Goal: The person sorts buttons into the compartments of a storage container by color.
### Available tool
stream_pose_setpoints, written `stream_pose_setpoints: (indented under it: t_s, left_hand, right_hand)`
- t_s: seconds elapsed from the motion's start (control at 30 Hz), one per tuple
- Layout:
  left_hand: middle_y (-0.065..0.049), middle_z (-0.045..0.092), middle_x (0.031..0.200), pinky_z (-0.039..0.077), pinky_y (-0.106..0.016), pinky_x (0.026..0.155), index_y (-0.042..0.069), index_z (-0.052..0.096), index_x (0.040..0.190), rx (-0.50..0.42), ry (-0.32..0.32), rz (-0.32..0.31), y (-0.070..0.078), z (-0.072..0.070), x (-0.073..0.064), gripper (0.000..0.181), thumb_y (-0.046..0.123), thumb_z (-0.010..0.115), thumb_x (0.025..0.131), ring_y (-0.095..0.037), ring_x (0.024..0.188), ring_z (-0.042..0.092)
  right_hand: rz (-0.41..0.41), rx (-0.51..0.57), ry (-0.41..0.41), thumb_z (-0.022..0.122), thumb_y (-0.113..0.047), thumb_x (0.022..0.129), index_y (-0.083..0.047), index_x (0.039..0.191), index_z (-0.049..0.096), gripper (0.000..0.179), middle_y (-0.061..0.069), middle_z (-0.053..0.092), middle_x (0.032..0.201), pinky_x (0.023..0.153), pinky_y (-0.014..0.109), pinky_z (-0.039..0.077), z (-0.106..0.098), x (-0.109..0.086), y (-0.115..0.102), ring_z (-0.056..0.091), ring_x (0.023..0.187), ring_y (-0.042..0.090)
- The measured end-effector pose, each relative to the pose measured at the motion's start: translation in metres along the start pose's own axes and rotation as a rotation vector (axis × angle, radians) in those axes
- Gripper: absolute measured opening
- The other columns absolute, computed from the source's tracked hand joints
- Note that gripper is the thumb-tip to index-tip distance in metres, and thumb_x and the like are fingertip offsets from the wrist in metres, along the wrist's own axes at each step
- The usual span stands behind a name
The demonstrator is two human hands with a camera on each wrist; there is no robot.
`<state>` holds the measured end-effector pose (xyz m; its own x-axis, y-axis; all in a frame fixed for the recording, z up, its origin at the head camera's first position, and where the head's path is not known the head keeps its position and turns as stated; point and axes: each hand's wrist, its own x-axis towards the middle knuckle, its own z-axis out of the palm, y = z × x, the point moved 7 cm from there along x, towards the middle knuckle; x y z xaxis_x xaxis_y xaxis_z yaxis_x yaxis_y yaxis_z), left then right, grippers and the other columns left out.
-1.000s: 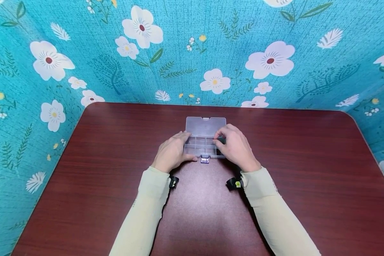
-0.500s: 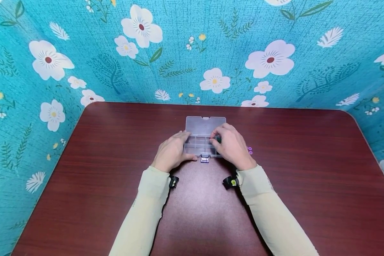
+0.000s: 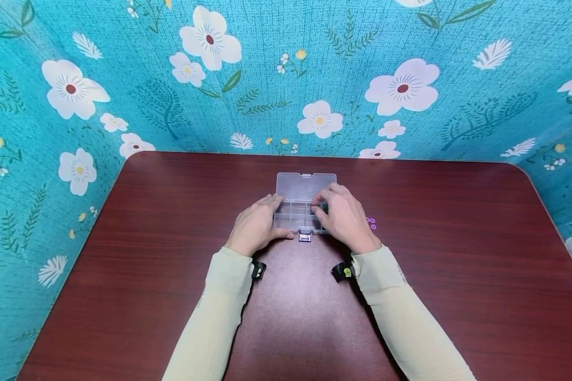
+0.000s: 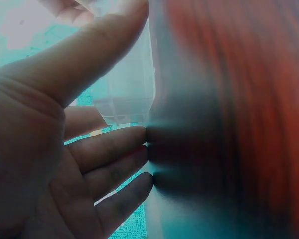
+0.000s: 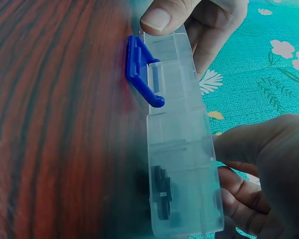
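A clear plastic compartment box lies on the table with its lid raised at the back. My left hand holds its left end, thumb along the front wall and fingers at the side. The thumb and index finger of my right hand come close together over the back row, right of the middle. I cannot tell whether a small piece is between those fingertips. A dark piece shows through the right front compartment, and something green sits in the right back one, partly covered by the hand.
Several small purple rings lie on the table right of my right hand, partly hidden by it. A blue latch hangs open at the box's front. Behind the table rises a floral cloth.
My right hand has shifted slightly left over the box, and the purple rings on the table have come into view beside it. The left hand and the box have stayed in place.
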<state>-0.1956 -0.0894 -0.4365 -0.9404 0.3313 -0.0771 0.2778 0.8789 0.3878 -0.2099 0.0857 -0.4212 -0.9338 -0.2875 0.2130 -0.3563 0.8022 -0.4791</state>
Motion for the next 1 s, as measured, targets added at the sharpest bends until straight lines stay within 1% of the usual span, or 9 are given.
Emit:
stream_pose_setpoints:
  t_s: [0.17, 0.4, 0.57, 0.7, 0.83, 1.0]
  left_hand:
    - [-0.009, 0.048, 0.152, 0.039, -0.043, 0.113, 0.007, 0.048, 0.15, -0.002, -0.005, -0.002, 0.0, 0.0, 0.0, 0.096, 0.052, 0.086, 0.075, -0.022, 0.144, 0.039]
    - [-0.008, 0.048, 0.153, 0.039, -0.043, 0.113, 0.008, 0.048, 0.15, -0.012, -0.009, -0.01, 0.0, 0.0, 0.0, 0.095, 0.051, 0.086, 0.075, -0.022, 0.145, 0.039]
    - [-0.008, 0.048, 0.152, 0.041, -0.044, 0.112, 0.008, 0.049, 0.15, -0.011, -0.004, -0.009, 0.0, 0.0, 0.0, 0.096, 0.051, 0.087, 0.074, -0.022, 0.144, 0.04]
    - [-0.008, 0.049, 0.152, 0.042, -0.043, 0.111, 0.008, 0.049, 0.149, -0.007, 0.002, -0.011, 0.0, 0.0, 0.0, 0.096, 0.052, 0.087, 0.073, -0.022, 0.144, 0.04]
    - [-0.008, 0.048, 0.152, 0.04, -0.043, 0.112, 0.008, 0.048, 0.15, -0.002, 0.001, -0.009, 0.0, 0.0, 0.0, 0.097, 0.052, 0.087, 0.073, -0.022, 0.144, 0.04]
    - [-0.008, 0.048, 0.152, 0.039, -0.043, 0.113, 0.008, 0.048, 0.15, 0.003, 0.003, -0.003, 0.0, 0.0, 0.0, 0.097, 0.052, 0.087, 0.073, -0.022, 0.144, 0.04]
  right_hand:
    - [0.004, 0.017, -0.009, 0.075, -0.016, 0.089, -0.013, 0.092, 0.074, 0.005, 0.004, 0.063, 0.097, 0.075, 0.041, 0.052, -0.002, -0.001, 0.0, 0.058, 0.094, 0.024]
    - [0.028, 0.056, -0.003, 0.074, -0.018, 0.09, -0.015, 0.093, 0.074, 0.004, 0.003, 0.063, 0.101, 0.073, 0.038, 0.048, -0.011, -0.004, 0.001, 0.055, 0.088, 0.022]
    - [0.023, 0.088, 0.002, 0.073, -0.017, 0.09, -0.014, 0.094, 0.074, 0.005, 0.003, 0.064, 0.102, 0.076, 0.039, 0.05, -0.017, -0.008, 0.003, 0.057, 0.09, 0.022]
    - [0.027, 0.109, 0.016, 0.073, -0.017, 0.09, -0.014, 0.095, 0.074, 0.006, 0.003, 0.064, 0.101, 0.075, 0.038, 0.049, -0.022, -0.009, 0.006, 0.057, 0.091, 0.024]
    - [0.041, 0.115, 0.032, 0.073, -0.018, 0.091, -0.014, 0.095, 0.075, 0.006, 0.003, 0.064, 0.1, 0.075, 0.039, 0.048, -0.027, -0.012, 0.009, 0.059, 0.091, 0.026]
    - [0.053, 0.127, 0.055, 0.072, -0.017, 0.091, -0.013, 0.095, 0.074, 0.006, 0.004, 0.063, 0.099, 0.072, 0.037, 0.046, -0.032, -0.016, 0.015, 0.057, 0.084, 0.024]
